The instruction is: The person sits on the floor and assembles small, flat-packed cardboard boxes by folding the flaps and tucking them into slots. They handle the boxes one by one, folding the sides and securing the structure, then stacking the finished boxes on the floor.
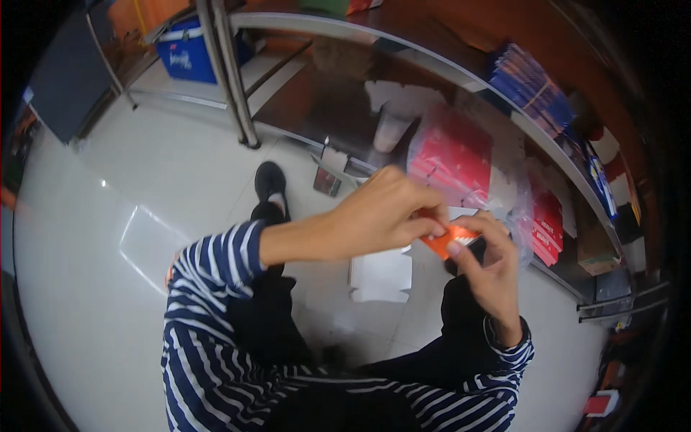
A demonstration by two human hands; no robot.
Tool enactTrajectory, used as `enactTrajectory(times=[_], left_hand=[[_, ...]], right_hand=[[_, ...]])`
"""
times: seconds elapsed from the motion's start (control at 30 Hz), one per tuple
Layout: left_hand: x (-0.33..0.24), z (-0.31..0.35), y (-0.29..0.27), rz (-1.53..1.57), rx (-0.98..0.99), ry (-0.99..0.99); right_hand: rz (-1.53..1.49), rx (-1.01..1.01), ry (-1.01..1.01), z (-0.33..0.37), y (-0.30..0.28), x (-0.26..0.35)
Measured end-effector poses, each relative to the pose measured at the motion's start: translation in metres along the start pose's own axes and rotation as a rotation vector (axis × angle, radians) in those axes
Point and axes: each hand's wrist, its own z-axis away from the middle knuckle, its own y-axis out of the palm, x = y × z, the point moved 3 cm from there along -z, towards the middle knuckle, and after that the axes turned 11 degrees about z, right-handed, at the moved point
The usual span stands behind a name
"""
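A small glossy orange piece (440,245), like a folded packet or strip, is held up between both hands in front of the shelf. My left hand (389,212) reaches across from the left and pinches its left end. On its right end, the thumb and fingers of my right hand (491,263) are closed. The fingers cover part of the piece, so its exact kind is unclear. Below the hands, a flat white card cut-out (381,277) with notched edges lies on the floor.
A metal-framed shelf (345,151) stands ahead, bearing plastic-wrapped red packs (453,155), a clear cup (391,131) and stacked blue printed items (531,86). A small dark box (327,182) lies at its edge. A blue crate (188,54) stands far left. My shoe (271,186) rests on tiles.
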Motion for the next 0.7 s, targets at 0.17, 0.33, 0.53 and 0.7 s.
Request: enactTrajectory(times=[0.17,0.33,0.53,0.7], left_hand=[[0.005,-0.003,-0.001,0.021,0.017,-0.026],[0.024,-0.007,0.002,0.159,-0.032,-0.052],[0.056,-0.008,0.004,0.622,0.237,-0.461],[0.074,-0.005,-0.002,0.547,0.201,-0.338]], right_hand=[[-0.274,0.091,0.155,0.000,0.007,-0.009],[-0.470,0.172,0.310,-0.001,0.010,-0.015],[-0.390,0.269,0.238,-0.010,0.009,-0.024],[0.112,-0.015,-0.015,-0.019,0.015,-0.044]])
